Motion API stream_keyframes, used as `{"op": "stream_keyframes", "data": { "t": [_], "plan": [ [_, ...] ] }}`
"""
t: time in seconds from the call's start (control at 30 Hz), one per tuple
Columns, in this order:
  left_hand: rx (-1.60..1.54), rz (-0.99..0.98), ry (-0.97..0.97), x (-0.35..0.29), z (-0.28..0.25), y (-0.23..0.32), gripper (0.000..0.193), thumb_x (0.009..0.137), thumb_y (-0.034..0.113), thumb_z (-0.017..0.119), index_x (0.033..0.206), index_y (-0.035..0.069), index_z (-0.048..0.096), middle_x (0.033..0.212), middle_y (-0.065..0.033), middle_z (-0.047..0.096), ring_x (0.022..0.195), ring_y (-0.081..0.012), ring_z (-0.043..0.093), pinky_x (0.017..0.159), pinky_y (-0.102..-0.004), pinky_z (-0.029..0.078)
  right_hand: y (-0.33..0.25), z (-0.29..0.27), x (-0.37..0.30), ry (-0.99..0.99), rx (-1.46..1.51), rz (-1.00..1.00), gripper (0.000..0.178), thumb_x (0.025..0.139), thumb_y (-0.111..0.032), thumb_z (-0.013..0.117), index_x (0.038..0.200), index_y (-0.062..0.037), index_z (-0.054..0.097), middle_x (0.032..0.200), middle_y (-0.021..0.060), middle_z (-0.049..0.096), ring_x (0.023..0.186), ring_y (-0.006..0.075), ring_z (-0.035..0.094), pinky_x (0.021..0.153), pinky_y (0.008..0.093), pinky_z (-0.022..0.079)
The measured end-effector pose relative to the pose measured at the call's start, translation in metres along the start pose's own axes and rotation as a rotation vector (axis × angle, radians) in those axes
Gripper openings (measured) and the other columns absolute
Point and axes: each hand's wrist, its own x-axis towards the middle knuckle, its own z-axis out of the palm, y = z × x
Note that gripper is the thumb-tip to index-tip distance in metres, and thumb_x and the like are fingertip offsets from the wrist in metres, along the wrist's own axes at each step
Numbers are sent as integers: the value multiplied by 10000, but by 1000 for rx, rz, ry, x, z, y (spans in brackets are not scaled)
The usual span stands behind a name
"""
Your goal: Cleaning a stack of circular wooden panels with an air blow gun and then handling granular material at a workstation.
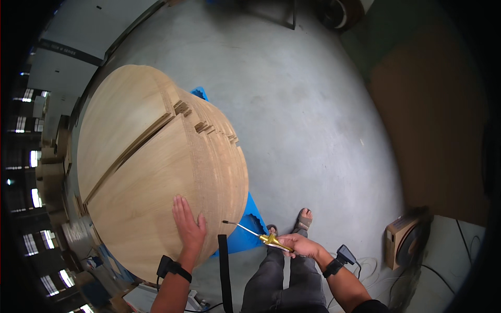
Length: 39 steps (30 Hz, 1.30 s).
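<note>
A brass-coloured air blow gun (272, 240) with a thin metal nozzle is between 5 and 6 o'clock in the view. The person's right hand (296, 244) is closed around its handle. The nozzle's dark tip points toward 10 o'clock and overlaps the edge of a panel stack; whether it touches the wood cannot be told.

The left hand (190, 228), at 7 o'clock, lies open and palm down on the top panel, fingers together, thumb spread, gripping nothing.

Two side-by-side stacks of curved-edged wooden panels (151, 172) fill the 9 o'clock side, separated by a narrow gap, with notches at their rims. Beneath them a blue pallet (235, 241) shows at 6 and 11 o'clock.

Each wrist wears a strapped black device (342, 257). A black strap (224, 261) hangs near 6 o'clock, beside the person's dark trousers (266, 281). A sandalled foot (303, 220) stands on the grey floor (308, 130) toward 5 o'clock. At 4 o'clock is a cardboard box (399, 237); at 3 o'clock, a broad brown surface (433, 135) in shadow.
</note>
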Motion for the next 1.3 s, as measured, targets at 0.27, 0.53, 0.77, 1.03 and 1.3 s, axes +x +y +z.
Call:
{"op": "stream_keyframes", "data": {
  "t": [0.27,0.53,0.77,1.03,1.3],
  "plan": [
    [-19,61,-16,-1,11,4,753,868,123,616,1503,-101,278,1569,-307,282,1477,-459,248,1209,-554,200,60,-20,36,639,-584,-78,374,1047,-315,429,1199,-58,654,799,148,687,706,259,684,713,401,524],
    [4,148,24,-3,7,-12,688,903,80,583,1497,-103,288,1566,-296,295,1478,-447,251,1210,-538,210,91,18,33,294,-108,145,364,1000,-330,466,1139,-58,665,762,83,673,630,175,645,587,337,510],
    [-40,178,68,4,11,-11,687,910,94,605,1493,-105,300,1555,-284,321,1477,-420,263,1215,-507,207,189,56,59,520,70,47,361,1010,-293,433,1110,-43,675,713,84,644,520,182,580,468,339,457],
    [-83,160,65,2,13,-8,803,828,104,687,1507,-76,299,1567,-262,314,1482,-397,257,1225,-482,201,227,81,102,594,304,-55,314,1009,-278,446,950,-42,645,679,50,594,516,138,522,466,318,421],
    [-71,128,45,0,12,4,829,795,74,700,1512,-51,303,1568,-248,318,1482,-393,259,1224,-470,207,211,33,158,570,329,-97,337,1055,-303,400,1017,-44,612,648,9,523,533,100,484,485,273,401]
  ]
}}
